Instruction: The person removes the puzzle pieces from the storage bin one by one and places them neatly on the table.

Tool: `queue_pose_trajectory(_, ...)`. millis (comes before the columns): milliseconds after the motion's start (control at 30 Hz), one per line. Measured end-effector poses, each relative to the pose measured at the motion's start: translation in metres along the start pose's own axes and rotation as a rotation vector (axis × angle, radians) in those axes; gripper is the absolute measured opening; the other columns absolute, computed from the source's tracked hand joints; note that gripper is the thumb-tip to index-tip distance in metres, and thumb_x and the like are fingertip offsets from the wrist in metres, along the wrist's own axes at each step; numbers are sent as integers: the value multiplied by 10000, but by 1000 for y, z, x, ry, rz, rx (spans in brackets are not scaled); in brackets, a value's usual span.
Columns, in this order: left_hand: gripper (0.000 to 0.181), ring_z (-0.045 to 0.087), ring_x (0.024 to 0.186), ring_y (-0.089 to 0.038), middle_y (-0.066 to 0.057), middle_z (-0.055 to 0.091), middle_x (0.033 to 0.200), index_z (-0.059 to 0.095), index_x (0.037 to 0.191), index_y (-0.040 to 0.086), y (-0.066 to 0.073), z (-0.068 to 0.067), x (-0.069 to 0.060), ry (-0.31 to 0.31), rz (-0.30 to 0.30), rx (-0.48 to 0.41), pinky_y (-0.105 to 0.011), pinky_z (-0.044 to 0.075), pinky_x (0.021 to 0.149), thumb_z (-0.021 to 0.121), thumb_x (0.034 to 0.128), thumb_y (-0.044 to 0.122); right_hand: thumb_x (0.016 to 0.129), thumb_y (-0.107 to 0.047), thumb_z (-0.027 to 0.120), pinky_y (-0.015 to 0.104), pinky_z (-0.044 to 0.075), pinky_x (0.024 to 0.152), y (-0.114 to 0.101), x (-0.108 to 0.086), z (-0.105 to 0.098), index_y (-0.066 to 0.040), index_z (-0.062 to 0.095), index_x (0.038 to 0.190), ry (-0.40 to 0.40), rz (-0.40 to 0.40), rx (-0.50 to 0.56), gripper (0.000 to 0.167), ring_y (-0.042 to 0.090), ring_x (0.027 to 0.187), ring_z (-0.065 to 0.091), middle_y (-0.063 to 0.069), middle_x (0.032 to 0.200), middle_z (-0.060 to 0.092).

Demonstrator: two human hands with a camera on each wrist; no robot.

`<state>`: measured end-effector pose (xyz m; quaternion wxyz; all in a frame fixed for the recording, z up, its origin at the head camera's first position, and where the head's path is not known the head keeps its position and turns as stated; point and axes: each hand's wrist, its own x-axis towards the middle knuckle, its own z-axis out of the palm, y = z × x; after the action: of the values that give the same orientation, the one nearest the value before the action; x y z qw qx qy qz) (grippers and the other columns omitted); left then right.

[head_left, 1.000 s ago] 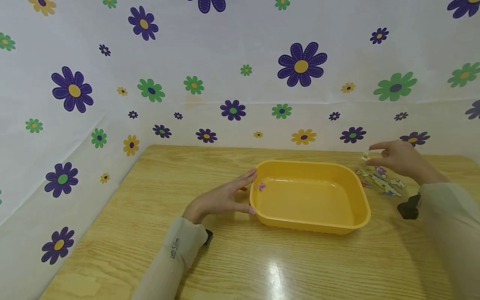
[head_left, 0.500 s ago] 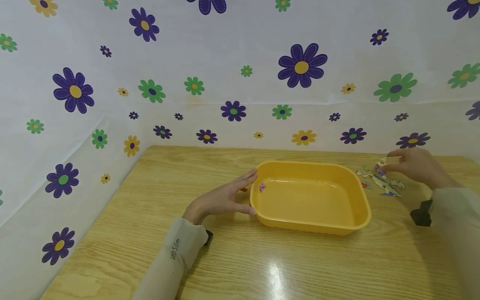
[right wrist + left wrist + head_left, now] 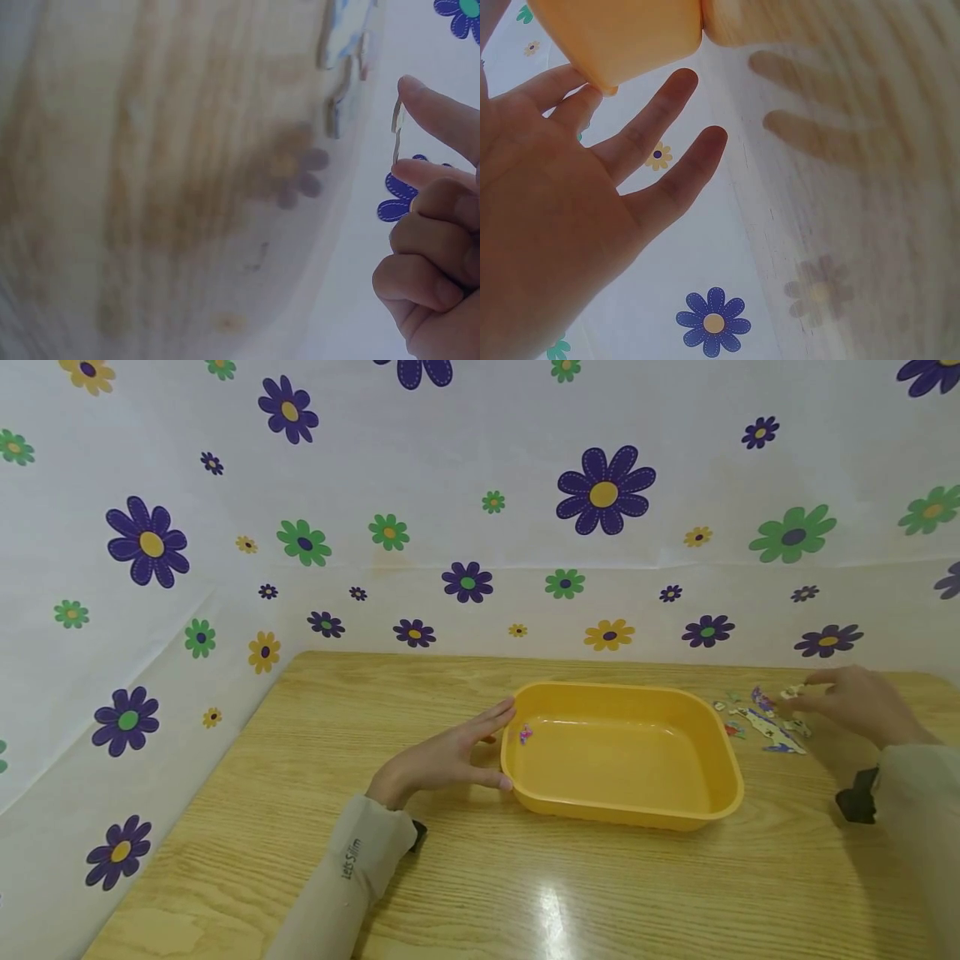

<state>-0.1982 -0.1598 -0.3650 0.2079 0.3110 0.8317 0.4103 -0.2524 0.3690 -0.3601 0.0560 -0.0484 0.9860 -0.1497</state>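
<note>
My left hand [image 3: 442, 756] lies against the left side of a yellow plastic tub [image 3: 622, 818], fingers and thumb spread and touching its rim. In the left wrist view those fingers [image 3: 660, 180] look mostly straight. A small pink flat piece [image 3: 526, 734] lies inside the tub near that side. My right hand [image 3: 866, 703] pinches a small, thin, pale cut-out piece [image 3: 792, 692] between thumb and forefinger. The right wrist view shows this cut-out [image 3: 397, 124] edge-on, apart from the table, with the other fingers curled into the palm. Its printed side is too small to make out.
Right of the tub lie several flat cut-outs: a long pale and blue one [image 3: 771, 729], a purple-pink one [image 3: 762, 698] and a reddish one [image 3: 735, 729]. The wooden table [image 3: 450, 885] meets flower-patterned sheeting [image 3: 420, 527] at the back and left.
My right hand has moved to the right and slightly nearer, away from the tub, still pinching the cut-out. The purple-pink piece shows again. My left hand and the tub have stayed put.
</note>
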Motion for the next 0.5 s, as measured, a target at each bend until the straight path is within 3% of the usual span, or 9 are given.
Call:
queue_pose_trajectory(167, 977, 259, 1503, -247, 34, 8, 1698, 148, 1633, 127, 0, 0, 0, 0, 1, 8, -448, 200, 1217, 795, 908, 233, 975, -413, 652, 760, 394, 897, 7, -2, 6, 254, 473, 1258, 12, 18, 0, 747, 670, 1088, 451, 466, 1222, 524)
queue_pose_trajectory(500, 976, 207, 1520, -228, 17, 14, 1700, 155, 1631, 115, 1, 0, 0, 2, 1, 1, -446, 190, 1220, 798, 905, 225, 983, -401, 640, 743, 423, 875, 13, 1, 11, 250, 429, 1282, 2, 46, 13, 747, 643, 1049, 503, 473, 1254, 494)
